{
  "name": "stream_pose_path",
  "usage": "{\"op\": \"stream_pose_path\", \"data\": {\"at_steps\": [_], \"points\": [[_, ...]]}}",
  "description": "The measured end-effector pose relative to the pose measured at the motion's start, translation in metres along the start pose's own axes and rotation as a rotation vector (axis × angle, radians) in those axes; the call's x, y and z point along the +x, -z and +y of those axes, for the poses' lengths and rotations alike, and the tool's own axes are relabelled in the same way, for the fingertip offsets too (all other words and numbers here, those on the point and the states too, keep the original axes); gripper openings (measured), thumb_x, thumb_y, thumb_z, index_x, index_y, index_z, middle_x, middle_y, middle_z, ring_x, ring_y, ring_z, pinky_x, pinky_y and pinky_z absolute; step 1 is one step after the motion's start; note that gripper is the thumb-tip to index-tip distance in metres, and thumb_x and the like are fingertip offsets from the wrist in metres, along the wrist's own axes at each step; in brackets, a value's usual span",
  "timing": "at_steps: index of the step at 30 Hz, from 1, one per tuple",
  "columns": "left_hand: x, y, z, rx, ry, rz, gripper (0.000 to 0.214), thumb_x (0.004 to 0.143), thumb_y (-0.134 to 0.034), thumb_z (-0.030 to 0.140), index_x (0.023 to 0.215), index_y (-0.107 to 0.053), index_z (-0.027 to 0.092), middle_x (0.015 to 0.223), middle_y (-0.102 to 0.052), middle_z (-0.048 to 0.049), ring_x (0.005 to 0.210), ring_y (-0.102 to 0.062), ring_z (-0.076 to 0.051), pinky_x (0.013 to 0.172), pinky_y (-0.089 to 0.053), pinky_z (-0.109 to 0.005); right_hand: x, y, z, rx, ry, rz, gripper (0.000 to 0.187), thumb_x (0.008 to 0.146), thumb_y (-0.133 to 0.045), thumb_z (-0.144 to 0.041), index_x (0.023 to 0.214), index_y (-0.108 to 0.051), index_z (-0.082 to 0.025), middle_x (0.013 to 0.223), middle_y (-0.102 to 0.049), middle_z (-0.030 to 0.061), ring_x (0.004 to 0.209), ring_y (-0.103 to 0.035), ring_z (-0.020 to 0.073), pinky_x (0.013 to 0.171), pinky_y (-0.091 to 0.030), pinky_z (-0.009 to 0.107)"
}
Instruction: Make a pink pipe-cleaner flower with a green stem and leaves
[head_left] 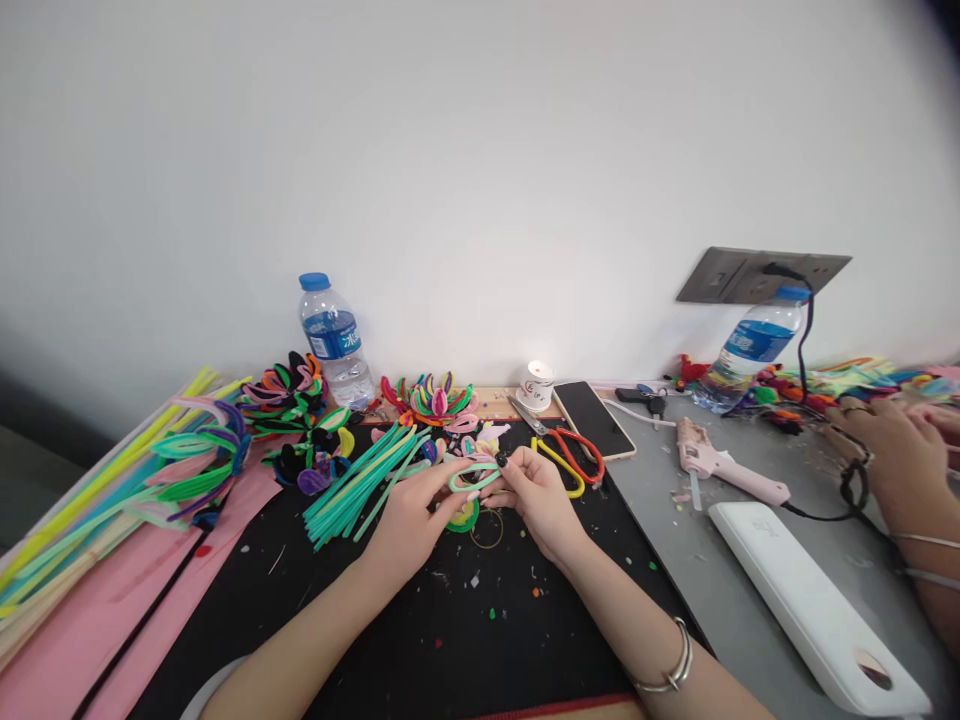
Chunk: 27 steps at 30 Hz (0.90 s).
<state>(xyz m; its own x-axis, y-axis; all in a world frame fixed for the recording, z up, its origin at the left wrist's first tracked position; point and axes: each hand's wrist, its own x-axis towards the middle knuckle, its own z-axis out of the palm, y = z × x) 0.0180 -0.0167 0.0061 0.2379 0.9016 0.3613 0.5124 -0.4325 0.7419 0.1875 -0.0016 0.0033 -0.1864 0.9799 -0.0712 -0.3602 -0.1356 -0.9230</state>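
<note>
Both hands meet over the black mat [420, 640] and hold a mint-green pipe cleaner [459, 481] bent into a loop. My left hand [409, 520] pinches its left side, and my right hand [536, 500] grips its right end between thumb and fingers. Just beneath the fingers lie a round green and yellow piece [466, 518] and a thin wire ring [489, 530]. Left of my left hand is a bundle of teal pipe cleaners [360, 485]. Scissors with red and yellow handles [581, 458] rest behind my right hand.
Pipe-cleaner flowers [431, 398] and a water bottle [334, 345] stand by the wall. Long pipe cleaners [90, 480] lie left. A paper cup [535, 388], phone [596, 420], pink glue gun [727, 468] and white case [810, 605] sit toward the right, near another person's hands [892, 450].
</note>
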Motion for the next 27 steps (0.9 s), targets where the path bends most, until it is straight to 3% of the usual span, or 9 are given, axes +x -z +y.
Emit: {"op": "stream_pose_path", "data": {"at_steps": [5,9,14,18,20,22,24,27], "points": [[-0.001,0.004,-0.001,-0.007,-0.030,0.073,0.018,0.082,-0.053,0.024,0.092,-0.068,0.022,0.090,-0.072,-0.0029,0.082,-0.065,-0.019,0.076,-0.050,-0.030,0.002,0.000,0.003,-0.107,0.077,-0.044,0.033,0.075,-0.062,-0.043,0.069,-0.040,-0.019,0.056,-0.060,-0.0035,0.044,-0.059,0.0103,0.044,-0.050,0.022],[0.000,0.005,0.002,-0.143,0.049,0.120,0.016,0.081,-0.054,0.027,0.087,-0.068,0.021,0.084,-0.071,-0.0031,0.075,-0.065,-0.018,0.072,-0.051,-0.029,0.002,-0.001,0.003,-0.166,0.115,-0.084,0.031,0.078,-0.058,-0.042,0.068,-0.040,-0.019,0.056,-0.059,-0.0039,0.038,-0.053,0.0078,0.037,-0.043,0.019],[0.004,0.001,0.003,-0.488,0.221,0.089,0.028,0.076,-0.061,0.033,0.098,-0.060,0.018,0.094,-0.066,-0.0063,0.078,-0.063,-0.018,0.069,-0.051,-0.029,-0.002,-0.005,0.004,-0.184,0.091,-0.160,0.031,0.077,-0.058,-0.043,0.068,-0.039,-0.020,0.054,-0.056,-0.0054,0.034,-0.047,0.0064,0.034,-0.038,0.018],[0.006,0.002,0.004,-0.483,0.189,0.042,0.024,0.083,-0.049,0.039,0.081,-0.057,0.016,0.077,-0.059,-0.0027,0.071,-0.056,-0.015,0.068,-0.046,-0.028,-0.004,-0.005,0.006,-0.275,0.052,-0.230,0.027,0.079,-0.054,-0.041,0.070,-0.040,-0.021,0.054,-0.054,-0.0054,0.035,-0.047,0.0078,0.035,-0.037,0.020],[0.007,0.004,0.006,-0.403,0.129,0.069,0.031,0.087,-0.042,0.040,0.068,-0.051,0.017,0.072,-0.053,-0.0015,0.071,-0.051,-0.015,0.070,-0.044,-0.027,-0.004,-0.003,0.003,-0.429,0.147,-0.200,0.016,0.081,-0.051,-0.033,0.075,-0.044,-0.020,0.060,-0.055,-0.0034,0.045,-0.052,0.0101,0.044,-0.043,0.022],[0.007,0.007,0.008,-0.344,0.094,0.110,0.035,0.089,-0.037,0.037,0.063,-0.046,0.018,0.073,-0.051,-0.0017,0.073,-0.049,-0.015,0.073,-0.042,-0.028,-0.003,0.002,-0.003,-0.662,0.348,-0.106,0.004,0.081,-0.051,-0.023,0.084,-0.050,-0.020,0.074,-0.059,0.0011,0.065,-0.057,0.0136,0.060,-0.047,0.027],[0.008,0.009,0.008,-0.346,0.105,0.131,0.034,0.090,-0.034,0.036,0.063,-0.045,0.018,0.075,-0.052,-0.0024,0.075,-0.050,-0.015,0.075,-0.041,-0.029,-0.001,0.010,-0.011,-0.906,0.529,-0.028,0.012,0.079,-0.052,-0.016,0.089,-0.054,-0.020,0.089,-0.059,0.0046,0.083,-0.055,0.0171,0.075,-0.044,0.031],[0.009,0.008,0.004,-0.433,0.189,0.138,0.033,0.090,-0.033,0.039,0.067,-0.045,0.019,0.071,-0.055,-0.0021,0.070,-0.054,-0.016,0.071,-0.043,-0.030,0.003,0.021,-0.018,-1.193,0.554,-0.066,0.008,0.076,-0.058,-0.015,0.081,-0.056,-0.020,0.083,-0.059,0.0038,0.084,-0.051,0.0194,0.075,-0.040,0.032]]}}
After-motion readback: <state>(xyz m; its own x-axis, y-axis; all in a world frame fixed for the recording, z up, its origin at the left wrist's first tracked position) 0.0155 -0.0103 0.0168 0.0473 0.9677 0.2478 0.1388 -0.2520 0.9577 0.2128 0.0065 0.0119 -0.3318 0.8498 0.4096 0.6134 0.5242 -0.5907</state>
